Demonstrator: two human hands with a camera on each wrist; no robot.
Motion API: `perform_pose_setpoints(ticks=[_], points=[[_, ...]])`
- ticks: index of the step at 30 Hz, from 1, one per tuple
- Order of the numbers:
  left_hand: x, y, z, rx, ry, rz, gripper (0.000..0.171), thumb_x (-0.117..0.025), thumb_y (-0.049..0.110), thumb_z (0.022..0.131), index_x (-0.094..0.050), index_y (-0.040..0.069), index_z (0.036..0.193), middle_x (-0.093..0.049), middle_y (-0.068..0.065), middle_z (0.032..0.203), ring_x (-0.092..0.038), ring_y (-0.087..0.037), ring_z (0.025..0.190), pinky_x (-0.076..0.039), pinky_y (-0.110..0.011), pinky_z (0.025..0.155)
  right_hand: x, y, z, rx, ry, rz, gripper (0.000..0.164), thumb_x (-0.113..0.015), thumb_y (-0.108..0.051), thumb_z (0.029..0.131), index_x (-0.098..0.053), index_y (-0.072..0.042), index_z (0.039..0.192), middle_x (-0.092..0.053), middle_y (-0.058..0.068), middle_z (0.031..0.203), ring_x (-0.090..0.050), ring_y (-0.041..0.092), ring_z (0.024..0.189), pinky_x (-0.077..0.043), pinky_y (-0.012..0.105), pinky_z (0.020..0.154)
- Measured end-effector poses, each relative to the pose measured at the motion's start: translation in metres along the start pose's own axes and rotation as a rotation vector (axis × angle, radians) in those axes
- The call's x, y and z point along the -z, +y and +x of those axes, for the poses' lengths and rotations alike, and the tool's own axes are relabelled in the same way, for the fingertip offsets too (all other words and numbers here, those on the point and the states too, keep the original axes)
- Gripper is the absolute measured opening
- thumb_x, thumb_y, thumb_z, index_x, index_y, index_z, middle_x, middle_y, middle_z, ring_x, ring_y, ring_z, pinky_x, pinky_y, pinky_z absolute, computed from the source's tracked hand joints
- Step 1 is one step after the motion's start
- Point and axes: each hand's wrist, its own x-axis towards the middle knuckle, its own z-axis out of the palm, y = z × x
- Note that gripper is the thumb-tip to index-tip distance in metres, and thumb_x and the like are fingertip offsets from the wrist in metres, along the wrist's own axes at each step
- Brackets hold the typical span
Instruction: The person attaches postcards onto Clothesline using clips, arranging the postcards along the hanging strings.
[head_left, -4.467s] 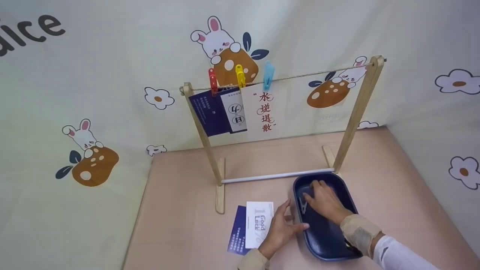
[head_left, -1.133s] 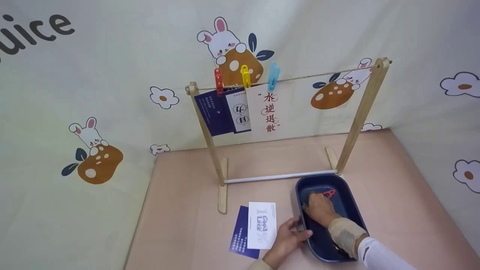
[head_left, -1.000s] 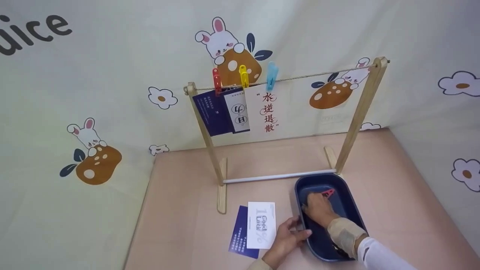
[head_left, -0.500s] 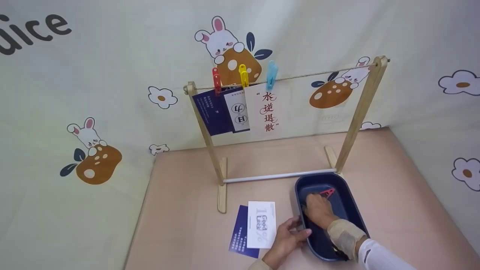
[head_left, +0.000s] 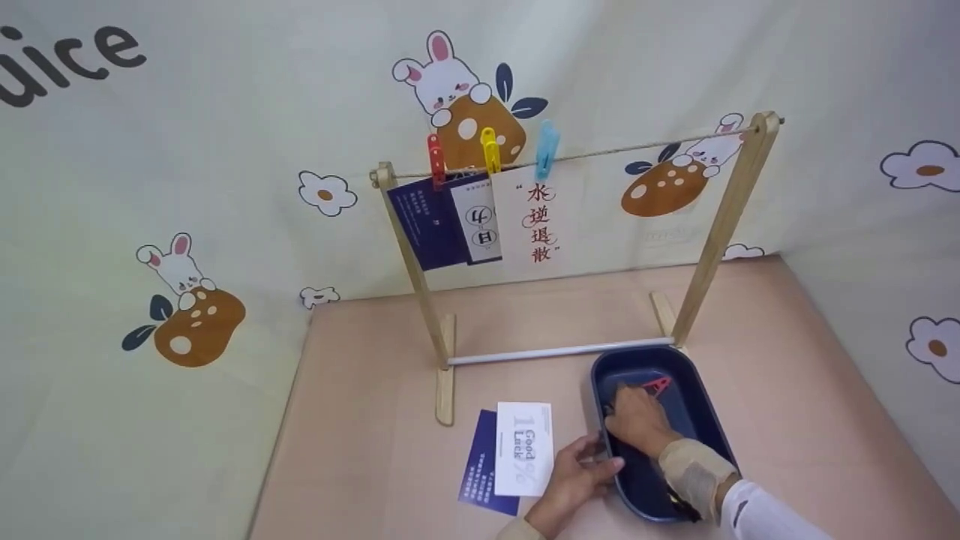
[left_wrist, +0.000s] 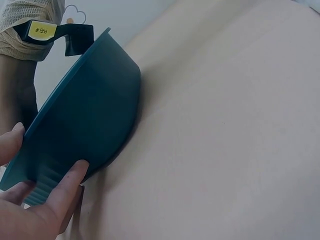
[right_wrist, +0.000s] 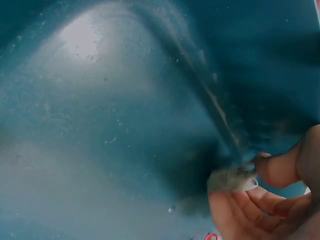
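Note:
A dark blue basin [head_left: 652,510] stands on the pink table top, its wall looking teal in the wrist views. My left hand [head_left: 574,480] grips its left side, thumb [left_wrist: 11,145] at the rim and fingers against the outer wall. Inside it, my right hand [head_left: 637,420] reaches down near the left wall. Thumb and fingers there pinch a small greyish clothespin [right_wrist: 230,179], partly covered by the fingers. A red clothespin [head_left: 660,386] lies beside this hand in the basin. Something small, dark and yellow shows under the right wrist.
Behind the basin stands a wooden rack [head_left: 712,240] with a cord. Red [head_left: 436,161], yellow [head_left: 490,150] and blue clothespins [head_left: 547,150] hold cards on it. A white card [head_left: 525,450] overlaps a navy card [head_left: 480,465] left of my left hand. A printed cloth [head_left: 225,112] hangs behind.
Since the oldest frame, my right hand has shifted nearer, over the spot where the grey clothespin lay, and the red clothespin has come into sight. Over the last second both hands keep nearly still.

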Motion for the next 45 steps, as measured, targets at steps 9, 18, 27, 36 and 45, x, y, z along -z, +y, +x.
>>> perform_pose_setpoints(ticks=[9,18,27,36,45], points=[[0.001,0.001,0.001,0.007,-0.012,0.022,0.053,-0.07,0.016,0.079,-0.05,0.009,0.128,-0.057,-0.01,0.115,-0.064,-0.015,0.084,-0.056,-0.037,0.071,0.009,0.005,0.002,-0.042,-0.017,0.129,0.03,-0.07,-0.018,0.071,-0.051,-0.01,0.05,-0.043,-0.004,0.046,-0.045,0.013,0.043,-0.033,0.024,0.041],[-0.001,-0.001,0.001,0.012,0.0,0.002,0.054,-0.071,0.014,0.078,-0.05,0.007,0.127,-0.058,-0.01,0.113,-0.063,-0.015,0.088,-0.056,-0.036,0.071,0.011,0.009,0.0,-0.019,0.03,0.084,0.033,-0.073,-0.026,0.068,-0.05,-0.014,0.047,-0.048,-0.006,0.038,-0.047,0.012,0.04,-0.034,0.027,0.043],[0.001,0.003,-0.001,0.021,0.005,0.054,0.049,-0.066,0.017,0.082,-0.05,0.008,0.127,-0.061,-0.007,0.106,-0.066,-0.018,0.081,-0.057,-0.037,0.07,0.022,0.004,0.001,0.034,0.098,0.101,0.021,-0.071,-0.027,0.07,-0.058,-0.01,0.069,-0.056,-0.005,0.049,-0.053,0.012,0.049,-0.04,0.031,0.048],[0.015,0.002,-0.008,-0.017,0.048,0.074,0.041,-0.056,0.004,0.082,-0.052,0.002,0.123,-0.064,-0.009,0.101,-0.065,-0.017,0.082,-0.057,-0.035,0.063,0.04,-0.009,0.0,0.091,0.215,0.284,0.012,-0.073,-0.017,0.071,-0.062,-0.013,0.072,-0.066,0.002,0.067,-0.055,0.011,0.057,-0.045,0.028,0.053],[0.042,0.007,-0.01,-0.036,0.225,0.167,0.031,-0.052,-0.015,0.074,-0.062,-0.003,0.1,-0.065,-0.009,0.081,-0.061,-0.013,0.062,-0.053,-0.027,0.046,0.043,-0.024,-0.008,0.177,0.271,0.408,0.015,-0.073,-0.009,0.071,-0.062,-0.018,0.069,-0.066,-0.004,0.066,-0.055,0.004,0.056,-0.044,0.018,0.051]])
